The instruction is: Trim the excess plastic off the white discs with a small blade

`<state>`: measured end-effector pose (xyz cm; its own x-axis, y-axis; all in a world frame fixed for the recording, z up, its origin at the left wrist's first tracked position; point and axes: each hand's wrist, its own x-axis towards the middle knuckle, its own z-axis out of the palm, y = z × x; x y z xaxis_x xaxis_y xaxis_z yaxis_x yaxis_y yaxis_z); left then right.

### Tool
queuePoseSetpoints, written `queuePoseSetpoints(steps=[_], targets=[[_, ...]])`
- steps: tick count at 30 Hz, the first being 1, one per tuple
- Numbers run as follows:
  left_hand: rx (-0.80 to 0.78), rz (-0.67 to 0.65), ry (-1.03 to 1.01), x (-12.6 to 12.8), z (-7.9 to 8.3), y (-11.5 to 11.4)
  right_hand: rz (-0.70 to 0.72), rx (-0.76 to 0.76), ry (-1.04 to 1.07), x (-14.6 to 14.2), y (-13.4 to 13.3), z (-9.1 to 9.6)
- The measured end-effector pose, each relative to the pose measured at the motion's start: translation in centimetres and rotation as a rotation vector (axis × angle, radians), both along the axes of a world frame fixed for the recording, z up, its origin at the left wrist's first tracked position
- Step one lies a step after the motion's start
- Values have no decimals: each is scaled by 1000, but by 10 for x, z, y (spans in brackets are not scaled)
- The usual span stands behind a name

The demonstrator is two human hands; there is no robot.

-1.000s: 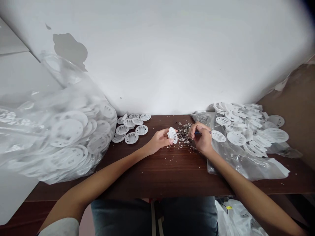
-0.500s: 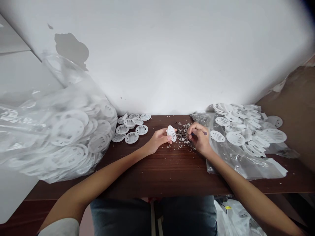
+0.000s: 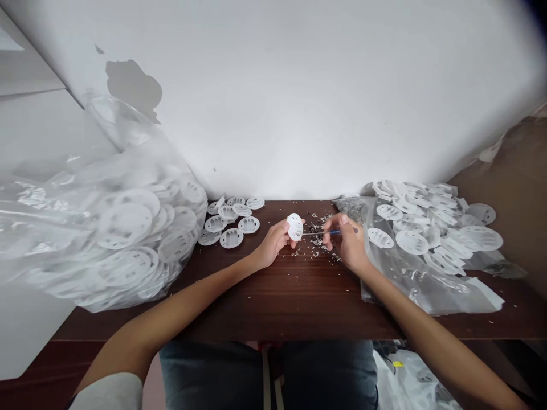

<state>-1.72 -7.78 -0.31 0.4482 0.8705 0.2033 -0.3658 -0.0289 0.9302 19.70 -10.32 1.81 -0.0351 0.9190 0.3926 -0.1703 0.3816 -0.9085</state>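
The left hand (image 3: 273, 244) pinches a slotted white plastic disc (image 3: 294, 226) at mid-frame, above the dark wooden surface (image 3: 290, 302). The right hand (image 3: 348, 242) grips a thin blue-handled pick (image 3: 334, 232), its tip just beside the disc — dark-flecked shavings (image 3: 318, 242) lie scattered below. Loose discs (image 3: 248, 225) sit left of the hands, a bulging plastic bag (image 3: 123, 225) far left, and more discs on a flat plastic bag (image 3: 427, 290) right.
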Motion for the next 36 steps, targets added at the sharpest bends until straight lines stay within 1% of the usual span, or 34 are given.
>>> queuePoseSetpoints(steps=[4, 9, 14, 18, 25, 36], targets=[[-28, 77, -24, 2, -3, 2, 63, -7, -31, 2, 1, 1], [-39, 103, -12, 3, -3, 2, 132, 17, -106, 5, 1, -1], [-19, 70, -4, 1, -5, 2, 104, 11, -120, 3, 1, -4], [-11, 72, 14, 1, -6, 3, 103, 29, -115, 4, 1, -5], [4, 70, 20, 1, -3, 1, 51, 58, -176, 2, -3, 0], [-5, 62, 14, 1, -4, 1, 34, 66, -203, 1, -5, 2]])
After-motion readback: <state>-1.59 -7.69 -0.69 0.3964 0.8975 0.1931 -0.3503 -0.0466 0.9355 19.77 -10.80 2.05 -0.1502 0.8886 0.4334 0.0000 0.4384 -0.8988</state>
